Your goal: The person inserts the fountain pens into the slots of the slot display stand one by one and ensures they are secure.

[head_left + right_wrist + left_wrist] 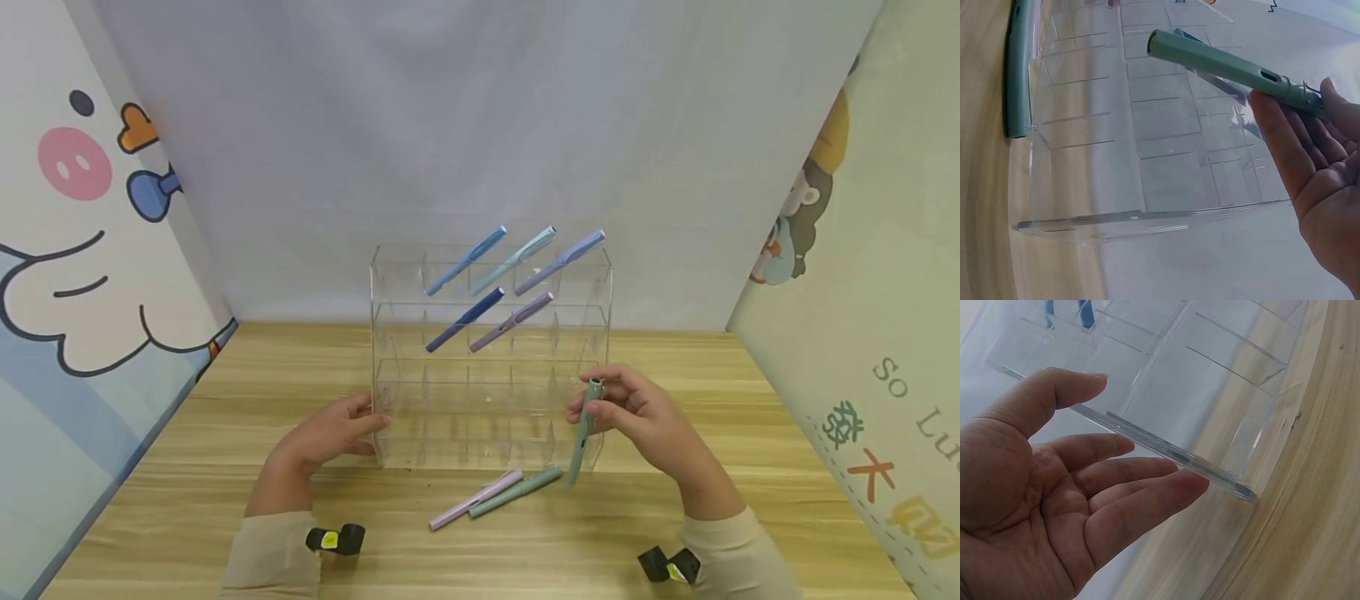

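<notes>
My right hand [637, 412] pinches a green pen [583, 437] between thumb and fingers, at the right front of a clear acrylic rack [489, 412]. In the right wrist view this pen [1216, 62] slants across the rack's compartments, its cap end by the thumb. My left hand [333, 429] is at the rack's left side, with the thumb near the front edge. Seen from the left wrist, that hand [1035, 500] has loosely bent fingers right at the side panel's edge. A pink-lilac pen [474, 500] and another green pen [517, 492] lie on the table before the rack.
The rack's top row holds a blue pen [467, 260], a pale aqua pen [516, 258] and a periwinkle pen [562, 262]. Below them lean a dark blue pen [465, 319] and a purple pen [513, 322]. A pale curtain [480, 125] hangs behind the wooden table [292, 367].
</notes>
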Demonstrator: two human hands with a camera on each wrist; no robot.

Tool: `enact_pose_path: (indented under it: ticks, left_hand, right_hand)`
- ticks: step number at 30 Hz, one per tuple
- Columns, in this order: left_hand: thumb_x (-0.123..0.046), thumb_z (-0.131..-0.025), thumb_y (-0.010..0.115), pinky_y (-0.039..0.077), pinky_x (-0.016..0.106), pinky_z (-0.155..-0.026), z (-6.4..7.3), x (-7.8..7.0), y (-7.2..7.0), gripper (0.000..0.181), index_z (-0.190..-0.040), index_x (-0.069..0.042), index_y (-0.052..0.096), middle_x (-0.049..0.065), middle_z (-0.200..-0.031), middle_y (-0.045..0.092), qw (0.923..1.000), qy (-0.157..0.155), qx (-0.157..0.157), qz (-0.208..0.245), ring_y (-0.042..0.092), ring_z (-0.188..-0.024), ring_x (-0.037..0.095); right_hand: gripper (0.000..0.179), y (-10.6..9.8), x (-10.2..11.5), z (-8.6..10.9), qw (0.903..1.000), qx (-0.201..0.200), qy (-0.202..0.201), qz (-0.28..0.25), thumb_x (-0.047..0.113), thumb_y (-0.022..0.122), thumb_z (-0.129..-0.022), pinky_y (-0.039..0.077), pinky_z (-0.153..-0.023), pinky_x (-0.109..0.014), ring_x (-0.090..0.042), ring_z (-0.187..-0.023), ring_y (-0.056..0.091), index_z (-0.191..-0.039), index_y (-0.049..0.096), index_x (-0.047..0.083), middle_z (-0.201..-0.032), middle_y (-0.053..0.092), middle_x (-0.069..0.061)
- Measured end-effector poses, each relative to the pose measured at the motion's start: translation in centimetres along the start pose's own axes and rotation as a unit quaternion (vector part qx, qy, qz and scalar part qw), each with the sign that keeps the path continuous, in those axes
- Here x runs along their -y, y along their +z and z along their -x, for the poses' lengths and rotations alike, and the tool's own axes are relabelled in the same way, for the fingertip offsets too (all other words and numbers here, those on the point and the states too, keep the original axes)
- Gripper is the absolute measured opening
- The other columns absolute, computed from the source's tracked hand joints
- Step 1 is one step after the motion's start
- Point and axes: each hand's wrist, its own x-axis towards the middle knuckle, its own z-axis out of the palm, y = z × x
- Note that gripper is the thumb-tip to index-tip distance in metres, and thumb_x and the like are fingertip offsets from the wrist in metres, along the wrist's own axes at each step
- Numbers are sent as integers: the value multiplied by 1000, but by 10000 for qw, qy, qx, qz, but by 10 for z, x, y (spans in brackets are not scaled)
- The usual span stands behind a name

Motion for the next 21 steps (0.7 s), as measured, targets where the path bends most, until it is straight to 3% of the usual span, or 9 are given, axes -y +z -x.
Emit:
enact_pose_path:
  ticks: [6, 10, 15, 21]
  left_hand:
    - [-36, -98, 61, 54, 44, -96, -2, 1, 1, 75, -157, -8, 22, 20, -153, 38, 10000, -55, -63, -32, 44, -136, 38]
    - [-36, -98, 61, 54, 44, -96, -3, 1, 1, 74, -156, -8, 24, 21, -153, 37, 10000, -16, -8, 3, 43, -136, 38]
    - [-34, -99, 60, 53, 45, -97, -4, 2, 0, 70, -156, -11, 26, 21, -152, 40, 10000, 0, 38, 72, 44, -135, 39]
    - [-31, -100, 57, 53, 46, -97, -4, 6, -1, 67, -156, -12, 25, 19, -153, 38, 9999, 1, 103, 90, 48, -132, 38]
  right_hand:
    - [43, -14, 7, -1, 9989, -290, -380, -22, -11, 48, -98, 61, -76, -37, -22, -97, 71, -139, 37, -3, -111, 67, -14]
    - [45, -18, 10, -4, 9920, -1056, -691, -105, -12, 48, -97, 61, -75, -37, -23, -94, 72, -139, 33, -5, -109, 67, -15]
    - [41, -16, 11, -22, 9682, -2156, -1258, -186, -10, 49, -97, 61, -76, -35, -24, -92, 72, -136, 37, -4, -108, 65, -20]
    - [39, -17, 11, -55, 9299, -3055, -2000, -443, -9, 52, -96, 61, -77, -34, -28, -89, 71, -132, 38, -9, -106, 62, -21]
